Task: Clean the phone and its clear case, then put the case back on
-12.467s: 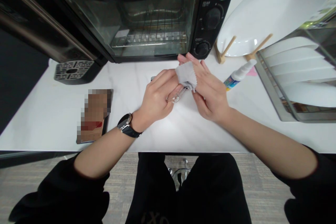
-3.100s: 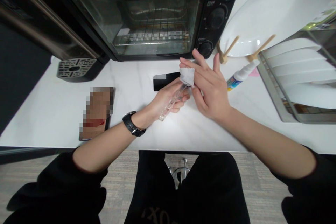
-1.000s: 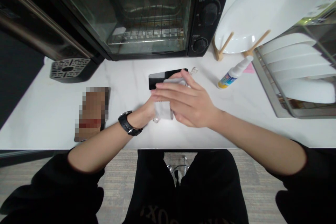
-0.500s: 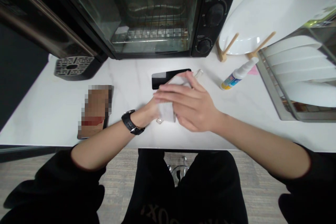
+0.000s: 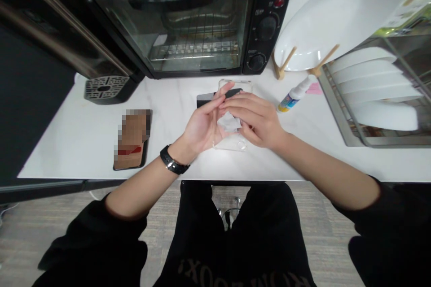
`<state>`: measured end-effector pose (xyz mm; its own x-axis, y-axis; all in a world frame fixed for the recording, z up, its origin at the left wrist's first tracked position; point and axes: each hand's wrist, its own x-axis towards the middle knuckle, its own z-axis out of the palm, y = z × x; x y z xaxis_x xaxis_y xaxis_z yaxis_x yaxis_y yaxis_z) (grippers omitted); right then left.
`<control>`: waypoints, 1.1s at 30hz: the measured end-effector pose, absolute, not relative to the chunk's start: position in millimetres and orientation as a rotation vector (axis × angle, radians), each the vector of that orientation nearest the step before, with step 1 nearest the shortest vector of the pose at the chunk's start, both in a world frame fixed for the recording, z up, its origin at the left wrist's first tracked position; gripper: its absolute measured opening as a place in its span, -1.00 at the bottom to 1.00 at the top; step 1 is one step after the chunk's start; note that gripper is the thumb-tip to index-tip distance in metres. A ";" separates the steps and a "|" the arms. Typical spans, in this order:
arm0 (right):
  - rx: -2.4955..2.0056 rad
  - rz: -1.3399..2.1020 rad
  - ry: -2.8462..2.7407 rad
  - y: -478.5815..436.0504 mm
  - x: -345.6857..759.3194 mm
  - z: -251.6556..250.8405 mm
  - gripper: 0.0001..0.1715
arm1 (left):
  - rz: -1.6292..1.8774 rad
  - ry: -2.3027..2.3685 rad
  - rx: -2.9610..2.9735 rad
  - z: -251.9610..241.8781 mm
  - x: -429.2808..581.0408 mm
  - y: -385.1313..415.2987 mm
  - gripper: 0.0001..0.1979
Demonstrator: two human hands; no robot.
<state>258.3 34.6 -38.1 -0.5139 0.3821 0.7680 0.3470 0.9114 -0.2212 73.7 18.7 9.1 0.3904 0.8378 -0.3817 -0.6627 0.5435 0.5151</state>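
Note:
Over the counter's middle my two hands meet. My left hand (image 5: 201, 129) is open, its fingers stretched out and its palm turned toward the right; a black watch (image 5: 174, 160) is on that wrist. My right hand (image 5: 261, 119) presses a small crumpled white cloth (image 5: 230, 123) against the left palm, its fingers curved over the cloth. Beneath the hands lies a clear phone case (image 5: 232, 144), partly covered. A black phone (image 5: 203, 100) lies flat just behind the left fingers, also partly hidden.
A toaster oven (image 5: 202, 31) stands behind the hands. To the right are a small spray bottle (image 5: 293, 95), large white plates (image 5: 323, 31) on wooden stands and a dish rack (image 5: 343, 125). Another phone (image 5: 131, 139), its screen blurred, lies on the left.
My left hand has turned and spread more into view, with the right hand and cloth shifting slightly upward. More of the clear case shows. The whole view has shifted a little.

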 end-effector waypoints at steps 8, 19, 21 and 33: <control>-0.972 0.216 -2.325 -17.3 259.5 -29.6 -0.48 | 0.996 0.676 0.244 -9.7 69.7 -22.0 -0.52; -1.140 0.307 -2.492 -38.6 228.7 -34.4 0.13 | 1.155 0.653 0.156 -17.3 97.6 -48.8 -0.43; -1.131 0.321 -2.506 -35.2 220.7 -30.9 0.16 | 1.189 0.594 0.160 -18.3 98.5 -50.5 -0.40; -1.206 0.119 -2.517 -114.2 233.5 -45.3 0.20 | 1.160 0.626 0.176 -23.4 86.5 -51.8 -0.45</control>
